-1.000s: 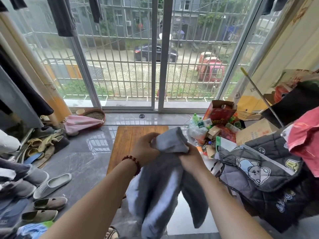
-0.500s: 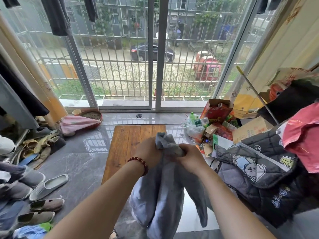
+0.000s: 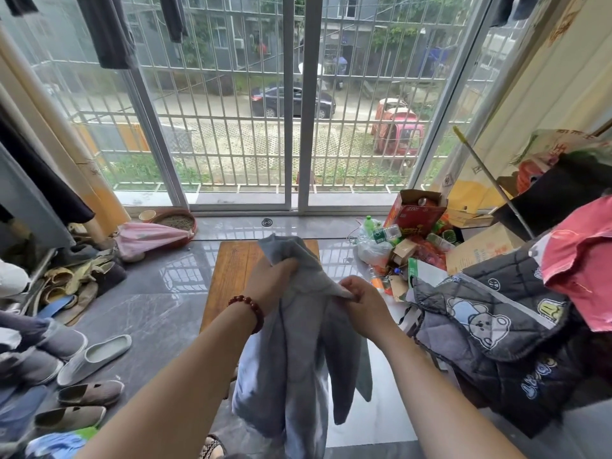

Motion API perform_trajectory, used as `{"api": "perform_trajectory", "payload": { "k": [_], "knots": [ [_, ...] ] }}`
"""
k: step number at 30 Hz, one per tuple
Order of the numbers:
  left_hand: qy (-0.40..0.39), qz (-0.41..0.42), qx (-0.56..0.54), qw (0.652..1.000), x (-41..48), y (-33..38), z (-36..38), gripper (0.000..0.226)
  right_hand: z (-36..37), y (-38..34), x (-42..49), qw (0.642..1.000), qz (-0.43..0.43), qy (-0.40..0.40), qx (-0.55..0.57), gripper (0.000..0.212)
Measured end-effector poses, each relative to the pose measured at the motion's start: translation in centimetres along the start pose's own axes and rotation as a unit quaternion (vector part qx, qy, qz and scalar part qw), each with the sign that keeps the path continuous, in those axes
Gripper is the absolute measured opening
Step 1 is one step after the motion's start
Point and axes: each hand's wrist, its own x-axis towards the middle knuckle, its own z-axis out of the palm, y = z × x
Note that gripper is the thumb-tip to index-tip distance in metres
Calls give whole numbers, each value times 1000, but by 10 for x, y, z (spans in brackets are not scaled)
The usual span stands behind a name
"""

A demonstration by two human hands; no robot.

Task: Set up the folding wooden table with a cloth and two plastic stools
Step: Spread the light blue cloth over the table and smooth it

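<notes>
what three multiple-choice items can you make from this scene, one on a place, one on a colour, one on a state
1. Where is the red carton?
A. right of the wooden table, near the window
B. left, among the shoes
C. on the table

2. What colour is the bead bracelet?
A. green
B. dark red
C. white

3. How is the grey cloth held?
A. spread flat on the table
B. lying on the floor
C. bunched, hanging from both hands

Key:
1 A, the carton stands on the floor right of the table, close to the window frame.
2 B, dark red beads circle the left wrist.
3 C, the left hand grips it and the right hand pinches a corner, with its length hanging down.
</notes>
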Motion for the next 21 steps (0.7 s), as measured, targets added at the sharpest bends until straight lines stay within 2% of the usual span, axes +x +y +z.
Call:
{"api": "perform_trajectory", "payload": {
  "k": [2,4,6,9,11,14,18,21],
  "knots": [
    [-117,42,42,991,9,-9,-7,21,2,-11,0,1000,-17,4,20,14],
    [-209,55,174,961,11,-17,-5,22,7,-20,0,999,-40,-14,18,25],
    [-209,48,274,938,10,-26,2,25,13,-26,1,997,-52,-43,28,36],
    [-167,64,324,929,11,-30,7,20,16,-31,2,994,-57,-69,63,36],
    [-149,81,311,935,12,-32,7,7,12,-30,3,992,-52,-60,96,33],
    [-92,89,231,964,10,-32,4,13,6,-23,2,992,-29,-59,110,25],
    [-49,97,85,991,7,-18,-3,12,8,-2,-2,995,43,-83,28,36],
    [-53,85,15,995,5,-8,-4,16,17,14,-3,990,59,-91,-95,16]
  ]
}}
